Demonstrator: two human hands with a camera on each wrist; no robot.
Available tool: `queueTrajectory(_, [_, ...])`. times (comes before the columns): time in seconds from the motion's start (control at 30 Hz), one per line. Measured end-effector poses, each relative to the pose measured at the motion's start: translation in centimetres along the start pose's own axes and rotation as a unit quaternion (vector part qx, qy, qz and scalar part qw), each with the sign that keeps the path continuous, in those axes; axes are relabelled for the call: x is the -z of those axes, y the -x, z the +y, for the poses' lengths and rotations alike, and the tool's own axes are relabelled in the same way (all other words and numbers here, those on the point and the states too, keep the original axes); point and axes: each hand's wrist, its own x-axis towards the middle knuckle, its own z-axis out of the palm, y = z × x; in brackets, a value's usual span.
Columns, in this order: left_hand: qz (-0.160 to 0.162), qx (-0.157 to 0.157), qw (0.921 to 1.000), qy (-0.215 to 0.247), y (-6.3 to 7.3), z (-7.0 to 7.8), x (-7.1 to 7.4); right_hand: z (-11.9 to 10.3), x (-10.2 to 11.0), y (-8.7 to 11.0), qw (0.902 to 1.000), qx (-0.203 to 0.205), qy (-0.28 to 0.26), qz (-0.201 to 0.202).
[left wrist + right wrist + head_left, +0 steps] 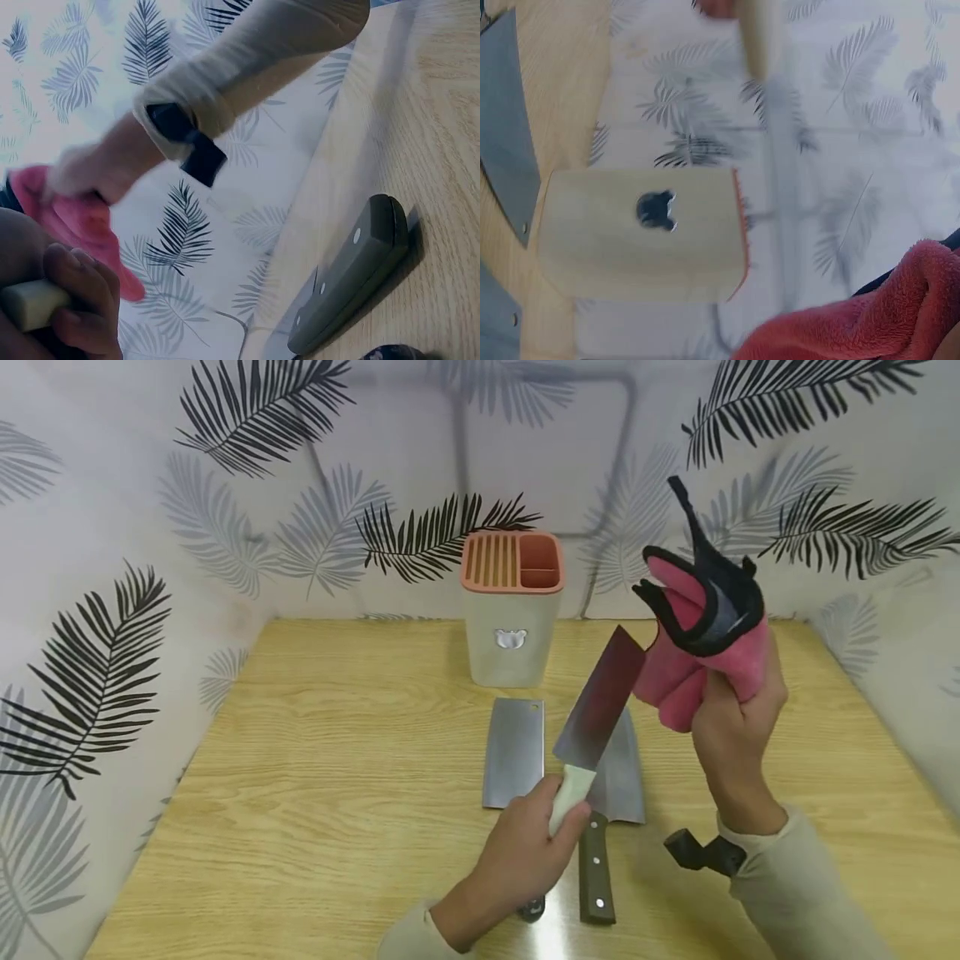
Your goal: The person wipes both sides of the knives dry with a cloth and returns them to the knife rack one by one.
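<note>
My left hand (525, 843) grips the pale green handle of a kitchen knife (600, 706), its blade slanting up and to the right above the table. The handle's butt end shows in the left wrist view. My right hand (738, 735) holds a bunched pink cloth (675, 681) with black edging and a dark strap, raised beside the knife's tip; whether cloth and blade touch I cannot tell. Beneath the knife lie a cleaver (513, 752), its handle mostly hidden by my left hand, and a second cleaver with a brown riveted handle (597, 868).
At the back of the wooden table (315, 760) stands a cream knife holder (510, 652) with an orange slotted top and a silver bear-shaped badge. Leaf-patterned fabric (420, 460) hangs behind and at both sides. A black strap (705, 853) sits at my right cuff.
</note>
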Motion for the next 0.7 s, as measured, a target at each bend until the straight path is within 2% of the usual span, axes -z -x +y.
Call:
queueTrajectory(0.1, [0.000, 0.025, 0.9988, 0.043, -0.5, -0.3, 0.3, -1.9, -0.5, 1.6, 0.9985, 0.037, -0.005, -0.039])
queueTrajectory(0.17, [0.008, 0.023, 0.9976, 0.065, -0.9, -0.4, 0.6, -2.7, -0.9, 2.9, 0.9931, 0.050, -0.013, -0.106])
queueTrajectory(0.23, [0.018, 0.012, 0.9961, 0.085, -1.2, -0.4, 0.9, -3.3, -1.2, 4.3, 0.9825, 0.035, -0.012, -0.183])
queueTrajectory(0.33, [0.036, -0.006, 0.9944, 0.100, -1.3, -0.6, 1.2, -3.6, -1.5, 5.9, 0.9562, -0.003, 0.012, -0.292])
queueTrajectory(0.43, [0.059, -0.024, 0.9951, 0.076, -1.2, -0.6, 1.3, -3.3, -1.6, 6.9, 0.9242, -0.026, 0.034, -0.380])
queueTrajectory(0.47, [0.063, -0.027, 0.9957, 0.063, -1.1, -0.6, 1.3, -3.2, -1.6, 7.0, 0.9172, -0.027, 0.040, -0.396])
queueTrajectory(0.53, [0.066, -0.034, 0.9962, 0.045, -1.0, -0.5, 1.2, -3.0, -1.5, 7.0, 0.9102, -0.024, 0.047, -0.411])
queueTrajectory(0.6, [0.072, -0.046, 0.9960, 0.026, -0.9, -0.4, 1.1, -2.7, -1.5, 6.6, 0.9143, -0.012, 0.052, -0.401])
queueTrajectory(0.7, [0.064, -0.051, 0.9962, 0.030, -0.7, -0.1, 0.9, -2.3, -1.5, 5.5, 0.9259, -0.009, 0.051, -0.374])
